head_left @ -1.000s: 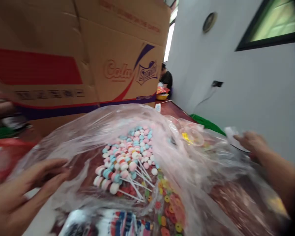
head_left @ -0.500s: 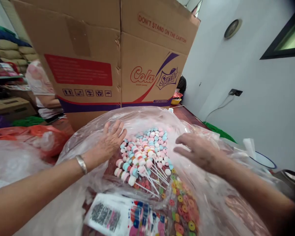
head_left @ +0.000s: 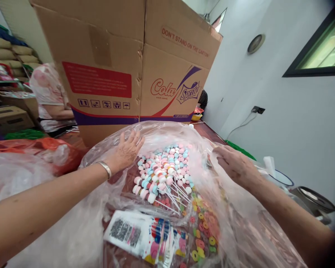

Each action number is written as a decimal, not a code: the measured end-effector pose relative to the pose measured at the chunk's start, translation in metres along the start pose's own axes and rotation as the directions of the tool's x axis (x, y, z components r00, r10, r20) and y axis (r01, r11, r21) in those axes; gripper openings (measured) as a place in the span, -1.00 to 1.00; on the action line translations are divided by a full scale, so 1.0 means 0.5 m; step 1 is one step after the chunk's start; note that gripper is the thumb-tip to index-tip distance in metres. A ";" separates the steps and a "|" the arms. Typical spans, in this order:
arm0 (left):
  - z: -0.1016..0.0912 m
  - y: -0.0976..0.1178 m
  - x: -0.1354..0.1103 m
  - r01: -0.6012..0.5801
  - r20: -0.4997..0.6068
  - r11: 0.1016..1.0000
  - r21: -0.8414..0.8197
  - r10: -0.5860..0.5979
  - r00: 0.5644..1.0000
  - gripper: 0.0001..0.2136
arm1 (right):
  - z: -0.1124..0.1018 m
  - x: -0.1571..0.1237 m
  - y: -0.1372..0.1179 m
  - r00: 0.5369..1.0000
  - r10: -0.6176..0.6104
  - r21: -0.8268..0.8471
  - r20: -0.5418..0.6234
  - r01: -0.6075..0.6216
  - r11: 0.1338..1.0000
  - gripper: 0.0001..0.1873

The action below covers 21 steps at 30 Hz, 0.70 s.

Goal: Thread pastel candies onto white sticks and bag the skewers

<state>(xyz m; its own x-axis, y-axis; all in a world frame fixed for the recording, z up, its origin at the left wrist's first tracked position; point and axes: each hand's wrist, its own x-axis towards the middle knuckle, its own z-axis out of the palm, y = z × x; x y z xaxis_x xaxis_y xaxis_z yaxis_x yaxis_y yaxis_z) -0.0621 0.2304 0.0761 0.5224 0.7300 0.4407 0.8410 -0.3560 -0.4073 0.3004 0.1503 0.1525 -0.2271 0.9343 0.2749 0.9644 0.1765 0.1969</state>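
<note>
My left hand [head_left: 127, 150] lies with fingers spread on the clear plastic sheeting [head_left: 167, 128], left of a heap of pastel candies [head_left: 173, 156]. A metal bangle [head_left: 105, 168] circles that wrist. On the right, my right hand [head_left: 236, 165] rests against the plastic with its fingers stretched out, partly overlapping one another. Between my hands, candy skewers with white sticks [head_left: 175, 195] lie on the pastel heap. Colourful ring gummies [head_left: 205, 227] sit at the lower right, partly under plastic. Nearer to me is a stack of printed white packets [head_left: 136, 236].
A large cardboard carton [head_left: 108, 48] stands just beyond the plastic. Behind its left side, a person [head_left: 51, 96] sits. Orange plastic bags [head_left: 58, 156] lie at left. A blue-rimmed basin [head_left: 281, 178] and a metal lid [head_left: 314, 197] are at right, near the wall.
My right hand has shifted right, away from the candies, and the plastic there is pulled aside. My left hand stays spread in nearly the same place. The view has turned slightly.
</note>
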 end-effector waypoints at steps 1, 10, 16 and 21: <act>0.002 0.002 0.007 0.023 -0.001 1.000 -0.003 -0.023 1.000 -0.51 | -0.002 -0.014 0.005 0.999 -0.037 -0.010 0.003 0.037 0.999 -0.65; 0.007 -0.017 0.061 0.097 0.104 0.991 -0.087 -0.087 0.991 -0.67 | -0.034 0.074 -0.091 0.970 -0.217 0.197 0.113 0.193 0.961 -0.61; -0.009 -0.038 0.058 0.178 0.156 0.970 -0.168 -0.152 0.976 -0.71 | 0.102 0.253 -0.100 0.975 -0.019 -0.049 0.223 0.031 0.998 -0.79; -0.027 -0.051 0.063 0.244 0.155 0.945 -0.217 -0.213 0.965 -0.72 | 0.179 0.283 -0.075 0.945 0.061 -0.164 0.321 -0.008 0.986 -0.75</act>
<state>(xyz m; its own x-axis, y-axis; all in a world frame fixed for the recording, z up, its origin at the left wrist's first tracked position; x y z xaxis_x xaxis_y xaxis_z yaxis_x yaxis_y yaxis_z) -0.0653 0.2547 0.1111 0.3031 0.8705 0.3877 0.9527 -0.2853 -0.1042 0.2444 0.3036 0.0998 -0.1124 0.9932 -0.0303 0.9309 0.1159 0.3463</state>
